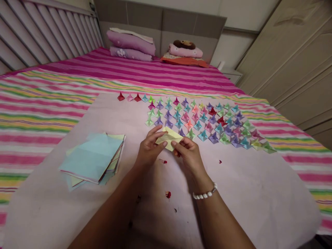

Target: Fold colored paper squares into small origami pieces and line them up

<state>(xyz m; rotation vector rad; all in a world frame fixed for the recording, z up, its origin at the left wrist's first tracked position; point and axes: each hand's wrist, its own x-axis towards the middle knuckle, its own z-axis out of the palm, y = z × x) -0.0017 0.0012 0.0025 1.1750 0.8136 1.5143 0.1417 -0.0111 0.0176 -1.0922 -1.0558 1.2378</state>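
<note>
A pale yellow piece of origami paper [169, 137], partly folded, is held up over the white sheet between both hands. My left hand [152, 143] grips its left side, thumb in front and fingers behind. On the right side, my right hand [188, 149] pinches the edge between thumb and fingers; a beaded bracelet circles that wrist. Just beyond the hands stand rows of small folded paper figures [186, 117] in red, blue, green, purple and pink. To the left lies a loose stack of square paper [94, 155] with light blue on top.
The large white sheet [259, 193] covers the front of a bed with a striped cover [33, 128]. Small red scraps [168, 195] lie near the forearms. Folded bedding [131, 45] rests by the headboard; a wooden wardrobe [290, 65] stands at right.
</note>
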